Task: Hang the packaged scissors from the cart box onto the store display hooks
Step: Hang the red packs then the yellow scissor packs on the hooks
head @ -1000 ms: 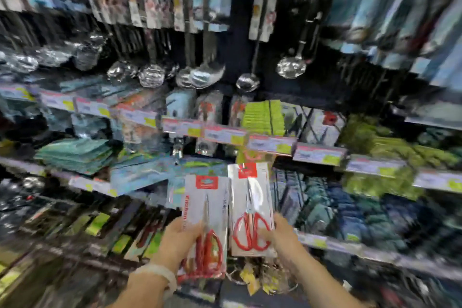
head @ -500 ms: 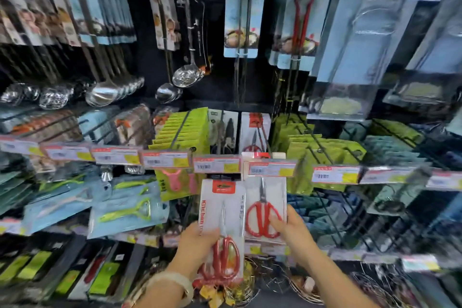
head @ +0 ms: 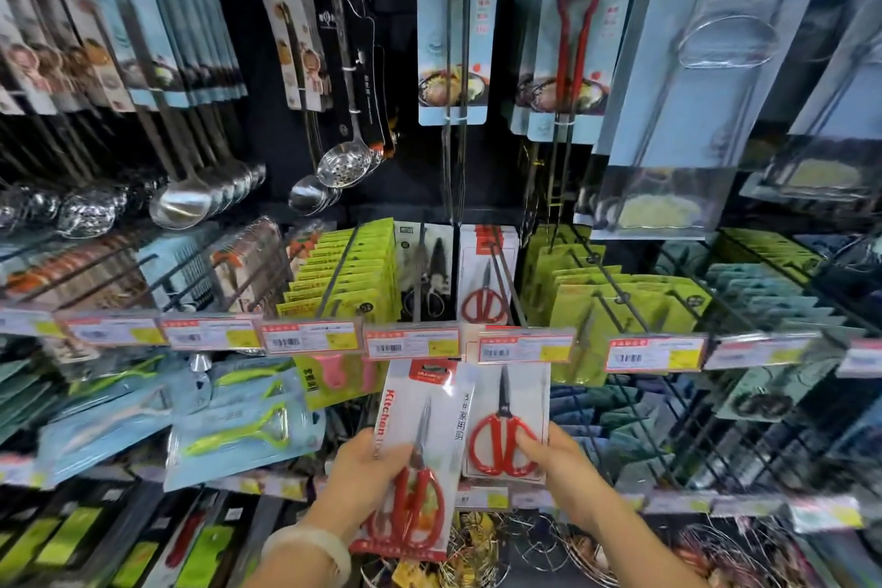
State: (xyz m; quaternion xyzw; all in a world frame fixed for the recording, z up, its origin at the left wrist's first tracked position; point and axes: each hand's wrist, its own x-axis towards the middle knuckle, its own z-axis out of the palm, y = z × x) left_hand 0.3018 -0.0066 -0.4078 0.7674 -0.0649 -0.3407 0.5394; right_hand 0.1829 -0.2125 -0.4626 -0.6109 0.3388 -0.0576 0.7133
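Red-handled scissors pack [head: 420, 458] gripped in left hand [head: 367, 477], second pack [head: 506, 425] pinched by right hand [head: 558, 468], both just below price tags [head: 525, 344].

The scissors pack [head: 420, 449] in the left hand [head: 367, 477] says "Kitchen" in red down its side (the next word looks like "Tool", but it's faint). The price tags [head: 413, 343] have barcodes, too blurry to read.
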